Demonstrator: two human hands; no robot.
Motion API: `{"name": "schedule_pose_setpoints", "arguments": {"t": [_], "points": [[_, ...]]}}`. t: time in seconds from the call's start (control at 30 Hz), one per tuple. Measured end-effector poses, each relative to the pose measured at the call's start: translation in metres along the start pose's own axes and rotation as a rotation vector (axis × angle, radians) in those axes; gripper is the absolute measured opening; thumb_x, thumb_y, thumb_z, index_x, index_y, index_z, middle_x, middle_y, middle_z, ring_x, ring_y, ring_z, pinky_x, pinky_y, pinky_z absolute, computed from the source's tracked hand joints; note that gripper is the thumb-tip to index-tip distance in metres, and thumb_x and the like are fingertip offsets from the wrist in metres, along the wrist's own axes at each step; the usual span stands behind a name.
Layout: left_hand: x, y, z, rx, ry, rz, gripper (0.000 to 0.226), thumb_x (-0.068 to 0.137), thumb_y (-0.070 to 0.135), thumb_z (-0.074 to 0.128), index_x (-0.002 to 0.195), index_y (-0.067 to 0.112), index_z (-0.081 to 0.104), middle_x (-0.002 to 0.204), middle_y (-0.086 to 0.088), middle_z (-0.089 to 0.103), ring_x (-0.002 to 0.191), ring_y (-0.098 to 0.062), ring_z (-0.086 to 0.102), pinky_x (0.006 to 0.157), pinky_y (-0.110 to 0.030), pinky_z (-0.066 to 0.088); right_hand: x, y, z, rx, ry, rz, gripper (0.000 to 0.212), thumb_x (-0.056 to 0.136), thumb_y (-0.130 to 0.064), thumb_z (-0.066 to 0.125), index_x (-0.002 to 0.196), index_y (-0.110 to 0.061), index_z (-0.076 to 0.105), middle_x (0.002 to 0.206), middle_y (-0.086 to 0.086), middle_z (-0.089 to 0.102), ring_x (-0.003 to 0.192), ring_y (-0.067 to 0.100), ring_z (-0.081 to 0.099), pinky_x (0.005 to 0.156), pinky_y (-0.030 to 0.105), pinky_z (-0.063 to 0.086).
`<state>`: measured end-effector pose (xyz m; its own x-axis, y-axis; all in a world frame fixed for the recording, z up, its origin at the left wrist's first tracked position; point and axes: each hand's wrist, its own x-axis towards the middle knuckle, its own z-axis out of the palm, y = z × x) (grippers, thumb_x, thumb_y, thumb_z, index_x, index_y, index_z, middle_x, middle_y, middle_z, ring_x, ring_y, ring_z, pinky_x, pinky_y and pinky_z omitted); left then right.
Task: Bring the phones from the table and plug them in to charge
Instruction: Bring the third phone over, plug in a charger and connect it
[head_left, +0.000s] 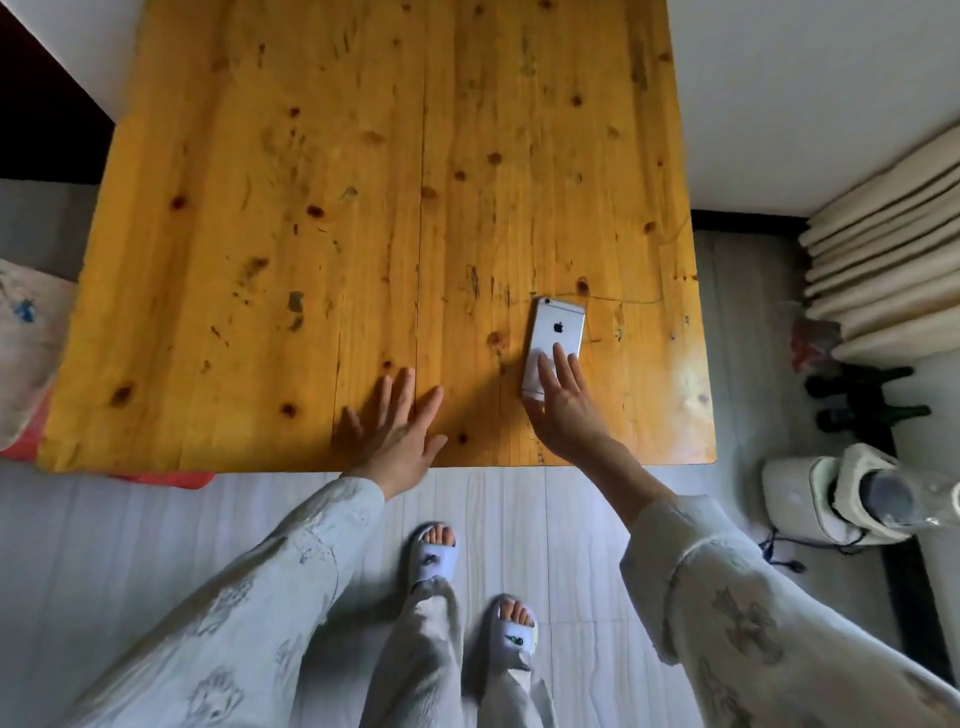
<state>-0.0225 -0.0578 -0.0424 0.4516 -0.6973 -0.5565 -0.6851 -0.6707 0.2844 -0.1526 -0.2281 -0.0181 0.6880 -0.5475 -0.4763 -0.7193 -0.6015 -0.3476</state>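
— Phone (556, 332) first: where does it lie?
— Silver, face down on the yellow wooden table (311, 208), logo up, under the fingertips of the right hand (563, 410). Its near end is covered by that hand; its far end points away from the person.
— Is the right hand gripping it?
— No. The fingers (561, 364) are spread and laid flat on the phone's back; nothing is pinched or lifted.
— And the left hand (402, 434)?
— Open too, fingers splayed, palm down over the bare wood near the table's front edge, to the left of the phone and apart from it. Whether the palm presses the wood, I cannot tell.
— Anything else near the hands?
— Pale patterned sleeves (291, 571) reach in from below, and two slippered feet (436, 551) stand on the white floor beneath the hands, just short of the table.
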Motion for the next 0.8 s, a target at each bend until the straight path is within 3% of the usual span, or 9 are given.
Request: {"name": "schedule_pose_setpoints", "arguments": {"t": [0.17,0.23,0.3,0.37,0.43,0.5,0.63,0.8], "points": [[-0.001,-0.001,0.008,0.081,0.022,-0.012,0.068,0.093,0.045,0.035,0.141,0.041,-0.013,0.151,0.000,-0.030,0.139,-0.027,-0.027,0.106,-0.065,-0.010,-0.008,0.006,0.023,-0.018,-0.001,0.038,0.058,0.097,-0.028,0.032,0.147,-0.009,0.008,0.157,0.011,-0.004,0.144,0.029,-0.005,0.119,0.042,0.007],[-0.001,0.001,0.005,0.085,0.008,-0.018,0.068,0.093,0.045,0.035,0.141,0.040,-0.015,0.151,0.000,-0.031,0.139,-0.026,-0.028,0.106,-0.065,-0.010,-0.024,0.005,0.036,-0.108,-0.011,-0.002,0.054,0.099,-0.024,0.027,0.147,-0.009,0.009,0.157,0.012,-0.008,0.143,0.031,-0.014,0.119,0.042,0.005],[-0.002,0.003,0.003,0.094,0.004,-0.018,0.069,0.093,0.045,0.034,0.141,0.039,-0.016,0.151,-0.001,-0.030,0.139,-0.027,-0.028,0.106,-0.065,-0.010,-0.044,0.002,0.049,-0.020,0.012,-0.016,0.056,0.099,-0.023,0.031,0.147,-0.011,0.007,0.157,0.009,-0.009,0.140,0.026,-0.021,0.119,0.040,0.006],[-0.003,0.004,0.002,0.104,0.008,-0.016,0.070,0.093,0.046,0.034,0.140,0.039,-0.017,0.151,-0.002,-0.030,0.139,-0.027,-0.027,0.106,-0.065,-0.010,-0.062,-0.005,0.054,0.151,0.087,0.022,0.057,0.097,-0.023,0.040,0.147,-0.014,0.014,0.157,0.005,0.001,0.144,0.023,-0.008,0.115,0.036,0.018],[-0.004,0.004,0.002,0.107,0.006,-0.014,0.070,0.093,0.046,0.034,0.140,0.038,-0.018,0.148,-0.001,-0.034,0.139,-0.028,-0.027,0.106,-0.065,-0.010,-0.067,-0.009,0.053,0.255,0.211,0.069,0.049,0.093,-0.018,0.050,0.139,-0.011,0.034,0.152,0.012,0.023,0.140,0.031,0.024,0.105,0.037,0.037],[-0.004,0.004,0.002,0.106,0.009,-0.011,0.071,0.093,0.046,0.034,0.138,0.038,-0.020,0.142,0.000,-0.039,0.138,-0.028,-0.028,0.106,-0.066,-0.009,-0.061,-0.009,0.049,0.316,0.315,0.206,0.046,0.088,-0.018,0.058,0.130,-0.008,0.043,0.140,0.016,0.037,0.125,0.035,0.040,0.095,0.037,0.043],[-0.002,0.003,0.006,0.114,0.027,-0.009,0.072,0.093,0.046,0.035,0.138,0.038,-0.020,0.149,-0.002,-0.033,0.139,-0.029,-0.026,0.105,-0.066,-0.010,-0.037,-0.011,0.036,0.363,0.296,0.568,0.073,0.073,-0.041,0.072,0.126,-0.006,0.038,0.125,0.017,0.039,0.119,0.036,0.034,0.096,0.045,0.038],[-0.001,0.000,0.011,0.113,0.046,-0.009,0.073,0.093,0.045,0.035,0.131,0.040,-0.028,0.146,-0.001,-0.036,0.139,-0.029,-0.027,0.105,-0.067,-0.010,-0.008,-0.025,0.023,0.583,0.179,0.834,0.083,0.064,-0.038,0.080,0.122,-0.005,0.031,0.128,0.015,0.037,0.124,0.035,0.035,0.095,0.051,0.038]]}}
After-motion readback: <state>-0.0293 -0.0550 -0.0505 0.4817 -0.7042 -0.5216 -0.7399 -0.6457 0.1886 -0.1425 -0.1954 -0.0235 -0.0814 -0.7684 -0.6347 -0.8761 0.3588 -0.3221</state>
